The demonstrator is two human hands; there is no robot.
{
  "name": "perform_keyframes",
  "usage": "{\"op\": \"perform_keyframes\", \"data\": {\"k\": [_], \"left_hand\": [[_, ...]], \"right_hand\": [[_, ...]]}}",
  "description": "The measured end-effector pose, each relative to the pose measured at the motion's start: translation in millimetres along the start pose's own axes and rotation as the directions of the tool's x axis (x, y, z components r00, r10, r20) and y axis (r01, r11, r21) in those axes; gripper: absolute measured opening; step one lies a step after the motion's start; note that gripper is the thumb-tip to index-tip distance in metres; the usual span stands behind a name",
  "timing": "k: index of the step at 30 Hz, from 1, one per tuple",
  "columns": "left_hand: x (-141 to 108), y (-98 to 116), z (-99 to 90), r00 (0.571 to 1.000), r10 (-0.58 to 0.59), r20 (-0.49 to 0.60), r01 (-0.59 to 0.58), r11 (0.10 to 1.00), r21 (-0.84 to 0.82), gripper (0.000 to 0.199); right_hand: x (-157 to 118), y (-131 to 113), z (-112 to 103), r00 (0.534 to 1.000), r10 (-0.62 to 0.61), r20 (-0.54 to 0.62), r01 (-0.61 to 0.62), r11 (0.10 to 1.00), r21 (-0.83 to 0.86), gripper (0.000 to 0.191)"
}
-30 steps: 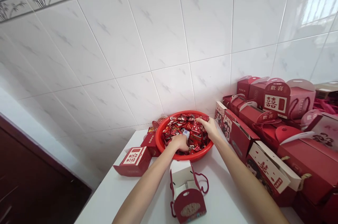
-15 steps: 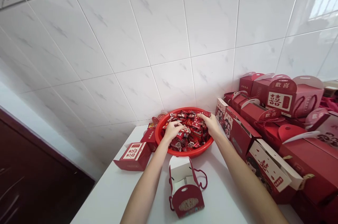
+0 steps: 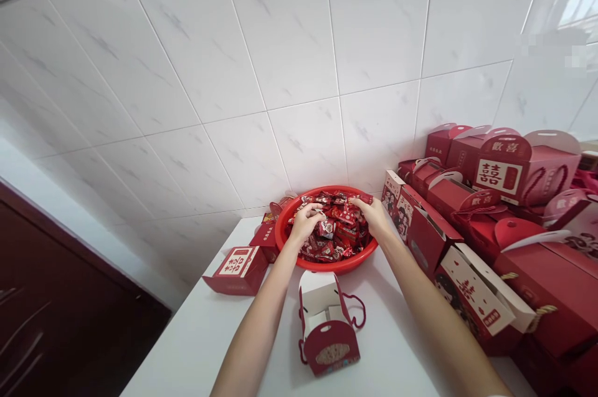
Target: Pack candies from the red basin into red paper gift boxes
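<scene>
My left hand (image 3: 304, 225) hangs over the sweets (image 3: 327, 230), thumb and forefinger spread. My right hand (image 3: 375, 217) dips in at the basin's (image 3: 343, 267) right side; whether it pinches one, I cannot tell. The sweets fill that basin, centre frame. I judge I'm picking through them; the next move calls for a sure pinch. An open box (image 3: 331, 348) stands lower centre on the table (image 3: 390, 334).

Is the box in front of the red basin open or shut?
Open: looking down into the box, you see its white inside.
</scene>
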State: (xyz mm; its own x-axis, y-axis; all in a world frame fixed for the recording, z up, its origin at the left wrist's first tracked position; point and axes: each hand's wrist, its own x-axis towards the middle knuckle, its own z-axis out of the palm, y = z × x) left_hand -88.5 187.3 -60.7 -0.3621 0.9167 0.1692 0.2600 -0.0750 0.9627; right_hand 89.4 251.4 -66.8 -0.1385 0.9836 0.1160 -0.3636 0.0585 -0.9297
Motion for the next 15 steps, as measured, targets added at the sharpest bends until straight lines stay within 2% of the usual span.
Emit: {"op": "perform_keyframes", "data": {"k": [5,12,15], "left_hand": [[-0.2,-0.7,0.9,0.999,-0.031,0.025,0.031,0.999,0.011,0.018],[-1.9,-0.3,1.2,1.0,-0.009,0.008,0.009,1.0,0.014,0.036],[-2.6,-0.1,1.4,0.999,-0.035,-0.007,0.035,0.999,0.036,0.04]], "right_hand": [[-2.6,-3.6,0.5,1.0,-0.009,0.021,0.009,1.0,-0.008,0.029],[-3.2,-3.6,1.0,1.0,-0.003,0.021,0.004,1.0,-0.01,0.03],[-3.4,-3.5,1.1,1.0,-0.002,0.018,0.002,1.0,0.004,0.029]]}}
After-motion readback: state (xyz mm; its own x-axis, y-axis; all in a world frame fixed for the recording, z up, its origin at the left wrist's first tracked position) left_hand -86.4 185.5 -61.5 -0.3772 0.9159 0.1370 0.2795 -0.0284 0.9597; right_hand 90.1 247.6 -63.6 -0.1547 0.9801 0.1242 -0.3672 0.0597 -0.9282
